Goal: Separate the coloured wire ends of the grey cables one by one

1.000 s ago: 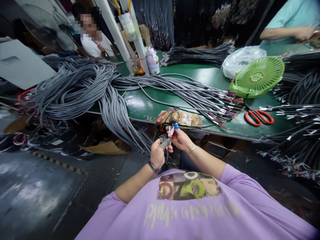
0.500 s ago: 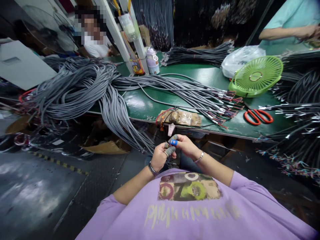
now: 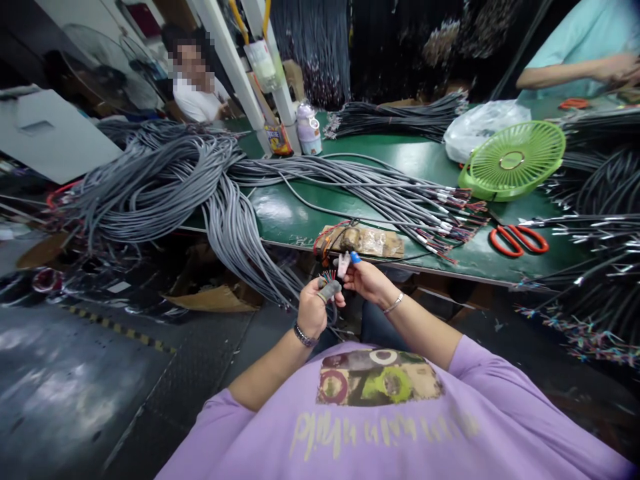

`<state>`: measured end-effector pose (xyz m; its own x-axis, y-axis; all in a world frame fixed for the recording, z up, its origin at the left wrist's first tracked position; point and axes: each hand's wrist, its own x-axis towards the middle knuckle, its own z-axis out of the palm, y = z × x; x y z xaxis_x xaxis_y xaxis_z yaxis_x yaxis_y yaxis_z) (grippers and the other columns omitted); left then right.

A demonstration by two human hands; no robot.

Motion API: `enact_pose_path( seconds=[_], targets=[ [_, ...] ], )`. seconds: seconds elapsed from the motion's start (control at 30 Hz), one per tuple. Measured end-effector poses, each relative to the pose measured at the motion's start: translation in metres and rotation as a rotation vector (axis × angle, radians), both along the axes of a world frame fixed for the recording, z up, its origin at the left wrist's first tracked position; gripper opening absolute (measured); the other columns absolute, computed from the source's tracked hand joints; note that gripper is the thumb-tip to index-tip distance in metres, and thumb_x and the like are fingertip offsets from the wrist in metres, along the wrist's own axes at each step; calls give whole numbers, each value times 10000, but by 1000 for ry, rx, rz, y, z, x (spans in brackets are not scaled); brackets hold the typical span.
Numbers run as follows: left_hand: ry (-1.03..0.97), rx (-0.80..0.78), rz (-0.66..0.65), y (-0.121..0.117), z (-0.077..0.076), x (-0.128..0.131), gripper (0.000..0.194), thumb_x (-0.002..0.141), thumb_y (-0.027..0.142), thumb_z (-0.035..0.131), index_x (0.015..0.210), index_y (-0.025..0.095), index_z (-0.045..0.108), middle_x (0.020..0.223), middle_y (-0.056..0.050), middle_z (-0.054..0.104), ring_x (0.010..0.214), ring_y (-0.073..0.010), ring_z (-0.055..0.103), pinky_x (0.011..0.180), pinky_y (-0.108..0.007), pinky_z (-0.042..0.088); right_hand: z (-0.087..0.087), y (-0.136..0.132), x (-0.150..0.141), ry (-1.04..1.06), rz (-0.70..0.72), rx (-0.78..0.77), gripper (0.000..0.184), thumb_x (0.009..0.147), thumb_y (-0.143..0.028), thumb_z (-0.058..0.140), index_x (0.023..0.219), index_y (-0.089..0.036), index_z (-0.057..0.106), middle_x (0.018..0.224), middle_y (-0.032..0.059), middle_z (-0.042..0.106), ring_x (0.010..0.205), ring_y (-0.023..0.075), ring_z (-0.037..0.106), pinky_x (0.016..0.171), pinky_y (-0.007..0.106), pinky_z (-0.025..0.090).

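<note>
Just below the table edge, my left hand (image 3: 316, 305) is closed around a cable end, its thumb in a grey finger cover. Thin coloured wires (image 3: 328, 275) fan out above that thumb. My right hand (image 3: 369, 280), with a blue cover on one finger, closes on a small pale pink piece (image 3: 343, 264) at the front of a taped wooden block (image 3: 383, 243). The wires lie close to the pink piece; whether they touch it I cannot tell. Red and black leads (image 3: 327, 239) run over the block's left end.
Grey cables (image 3: 165, 180) lie in a heap across the green table (image 3: 280, 217), some hanging over its edge. Orange-handled scissors (image 3: 519, 241), a green fan (image 3: 515, 160) and a plastic bag (image 3: 483, 127) are on the right. Two other people sit across the table.
My right hand has left the wires and moved up to the pale pink piece. My left hand keeps the cable end, and its coloured wires now show spread out. The camera view shifts slightly.
</note>
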<state>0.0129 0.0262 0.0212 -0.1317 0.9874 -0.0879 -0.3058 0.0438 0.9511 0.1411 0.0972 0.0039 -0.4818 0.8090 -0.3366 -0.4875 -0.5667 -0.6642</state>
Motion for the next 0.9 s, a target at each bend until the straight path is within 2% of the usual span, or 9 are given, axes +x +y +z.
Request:
enact_pose_path(
  seconds=[0.17,0.33,0.5,0.7,0.9],
  targets=[
    [11,-13,-9,4,1,3,221,684,328,688,634,151,565,508,13,585,432,-94,524,463,-225,459,1,3,-5,-6,-35,16,304,841,-445,571,811,-148,630,649,24,627,532,86,536,486,188,432],
    [1,-2,-33,4,-2,5,201,701,305,675,634,153,562,508,17,585,433,-93,523,464,-225,460,3,-2,-6,12,13,9,358,814,-494,584,833,-141,640,627,12,603,530,89,525,501,207,452],
    [-5,1,-24,3,-5,3,195,696,308,675,641,157,564,512,17,591,439,-93,529,472,-224,466,7,-6,-9,-70,-68,27,328,726,-469,692,768,-153,613,591,-23,559,486,61,454,473,183,424],
    [-12,-16,-43,2,-4,4,225,680,326,696,626,158,556,508,14,588,427,-97,525,448,-226,460,8,-5,-6,78,-24,-52,247,803,-399,630,767,-154,629,615,-3,584,566,94,509,548,215,451],
    [-17,-42,-49,2,-5,6,233,677,326,697,619,158,548,498,14,588,419,-94,525,443,-221,460,5,-4,-7,110,-46,-53,213,828,-333,606,721,-150,633,635,3,605,593,97,530,573,214,434]
  ],
)
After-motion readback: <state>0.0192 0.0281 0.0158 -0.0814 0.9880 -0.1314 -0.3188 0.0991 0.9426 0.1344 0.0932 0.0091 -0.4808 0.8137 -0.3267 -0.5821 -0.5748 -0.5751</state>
